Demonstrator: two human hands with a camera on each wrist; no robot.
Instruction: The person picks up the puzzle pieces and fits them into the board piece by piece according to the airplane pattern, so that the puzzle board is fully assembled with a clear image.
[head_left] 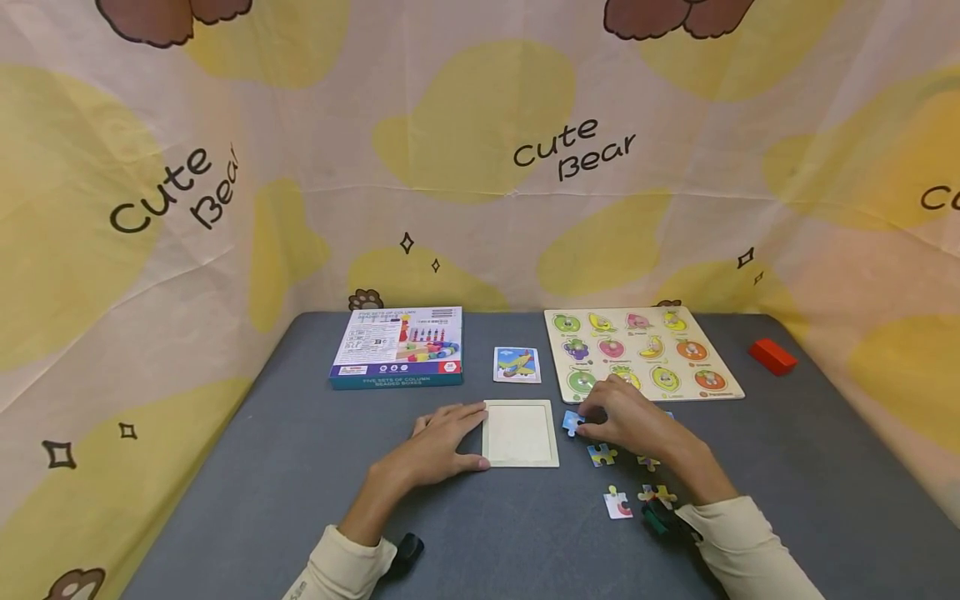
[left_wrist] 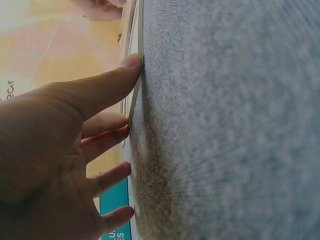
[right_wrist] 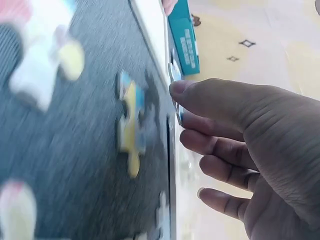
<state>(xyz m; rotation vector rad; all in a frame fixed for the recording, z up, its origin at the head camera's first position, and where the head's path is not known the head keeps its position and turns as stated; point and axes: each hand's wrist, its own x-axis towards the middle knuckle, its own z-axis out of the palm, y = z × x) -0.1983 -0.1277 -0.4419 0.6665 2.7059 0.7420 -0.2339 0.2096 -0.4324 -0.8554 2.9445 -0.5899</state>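
Note:
A blue jigsaw piece [head_left: 571, 422] is pinched between the thumb and fingers of my right hand [head_left: 637, 423], just right of a square puzzle tray [head_left: 519, 435]. In the right wrist view the held piece [right_wrist: 174, 72] stands on edge at the thumb tip. My left hand [head_left: 442, 446] touches the tray's left edge with thumb and extended fingers. The tray's recess shows plain pale wood. Several loose pieces lie below my right hand, among them a blue and yellow piece [head_left: 601, 455] and a white and pink one [head_left: 617, 504]. Others are partly hidden by that hand.
Behind the tray lies a small airplane picture card [head_left: 517, 365]. A boxed bead set [head_left: 397, 346] is at the back left, and a fruit puzzle board [head_left: 622, 333] at the back right. Farther right sits a red block [head_left: 772, 357]. A patterned cloth [head_left: 480, 167] hangs behind the table.

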